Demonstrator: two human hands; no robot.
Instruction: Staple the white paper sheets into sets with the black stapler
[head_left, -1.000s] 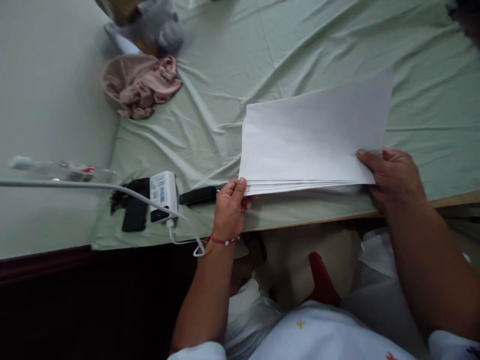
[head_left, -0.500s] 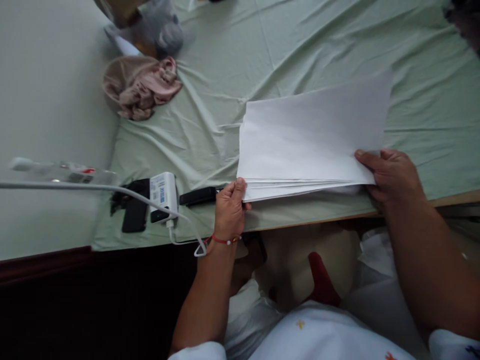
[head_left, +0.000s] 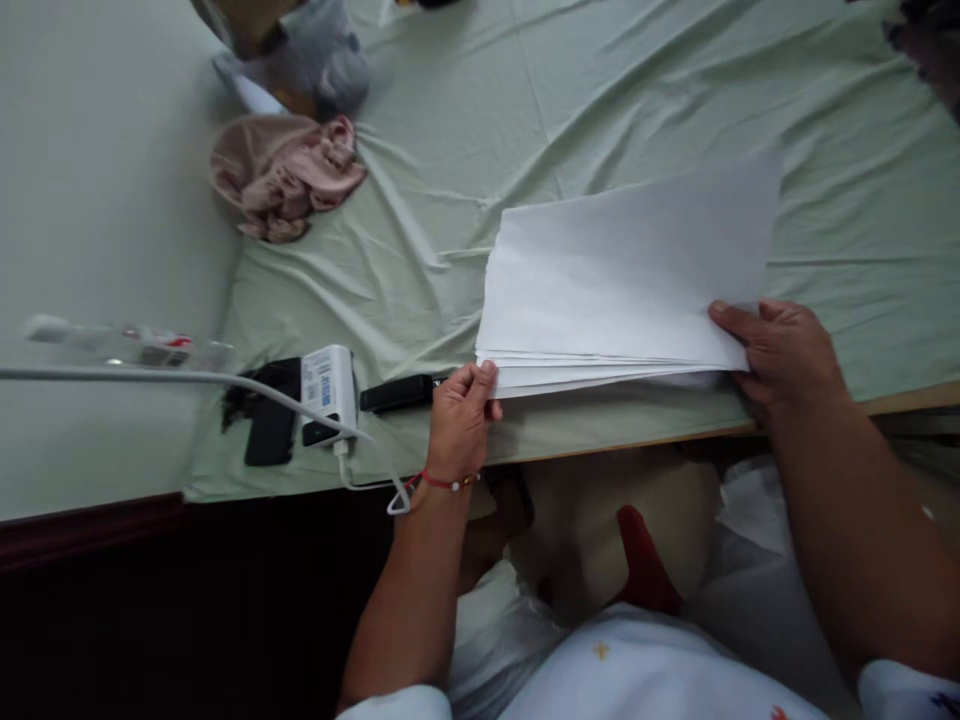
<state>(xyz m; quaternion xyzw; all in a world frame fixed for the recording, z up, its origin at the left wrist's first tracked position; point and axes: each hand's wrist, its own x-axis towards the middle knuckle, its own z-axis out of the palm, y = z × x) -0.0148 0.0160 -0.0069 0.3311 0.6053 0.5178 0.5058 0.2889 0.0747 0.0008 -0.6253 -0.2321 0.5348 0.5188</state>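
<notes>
Several white paper sheets (head_left: 622, 270) are held up over the near edge of a surface covered with pale green cloth (head_left: 420, 180). My left hand (head_left: 461, 415) pinches their lower left corner, thumb on top. At the lower right, my right hand (head_left: 787, 350) grips the stack with its thumb across the top sheet. The sheets are slightly fanned along their left and near edges. Just left of my left hand lies a black stapler-like object (head_left: 397, 393).
A white power box (head_left: 330, 385) with a cable, a dark phone (head_left: 270, 430) and a clear bottle (head_left: 135, 342) are at the left. Pink cloth (head_left: 292, 180) lies behind them, near a grey plastic bag (head_left: 322, 60). The wooden edge (head_left: 600, 447) runs in front of me.
The left edges of the sheets have shifted slightly right and are more fanned. My left hand still pinches the corner, and my right hand has barely moved.
</notes>
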